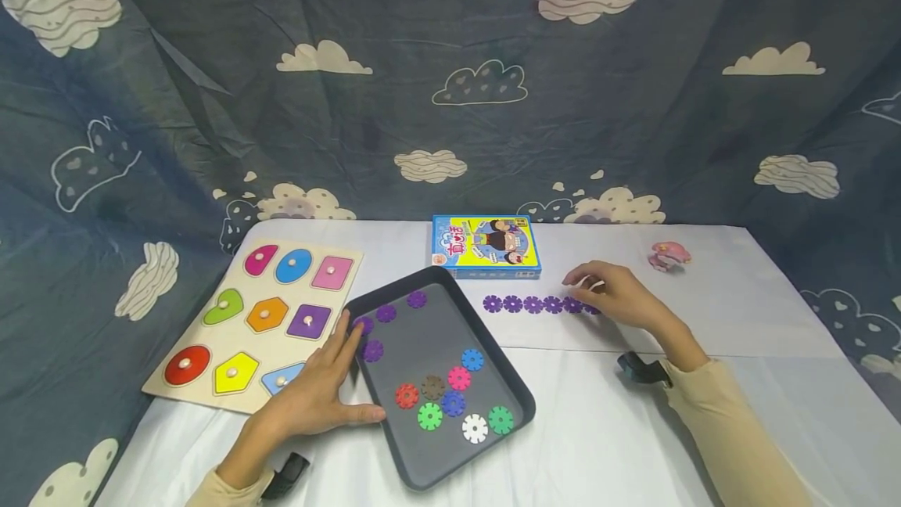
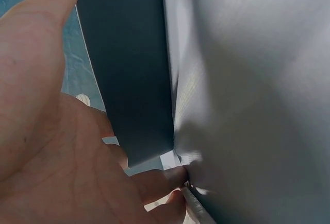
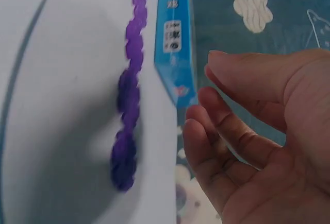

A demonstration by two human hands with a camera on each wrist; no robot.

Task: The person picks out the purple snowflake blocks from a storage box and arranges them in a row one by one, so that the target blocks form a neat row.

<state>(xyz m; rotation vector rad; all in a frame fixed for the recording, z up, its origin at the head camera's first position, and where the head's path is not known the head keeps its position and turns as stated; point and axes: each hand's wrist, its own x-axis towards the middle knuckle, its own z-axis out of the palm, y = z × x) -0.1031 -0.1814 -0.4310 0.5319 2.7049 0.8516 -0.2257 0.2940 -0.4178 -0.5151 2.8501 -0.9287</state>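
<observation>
My left hand [image 1: 310, 393] rests against the left side of a dark grey tray [image 1: 429, 335], fingers and thumb spread along its rim. Several purple notched flower discs [image 1: 385, 313] lie in the tray's upper left, with one partly behind the fingertips. Differently coloured discs [image 1: 454, 403] are grouped at its near end. Over the right end of a row of purple discs [image 1: 533, 304] on the white cloth hovers my right hand [image 1: 615, 294]. Its fingers are loosely bent with nothing between them in the right wrist view, beside the row [image 3: 135, 46].
A wooden shape puzzle board [image 1: 232, 335] with knobbed pieces lies left of the tray. Behind the row sits a blue and yellow card box [image 1: 486, 247]. A small pink toy figure [image 1: 669, 255] stands at the back right. A cloud-patterned curtain [image 1: 450, 124] hangs behind the table.
</observation>
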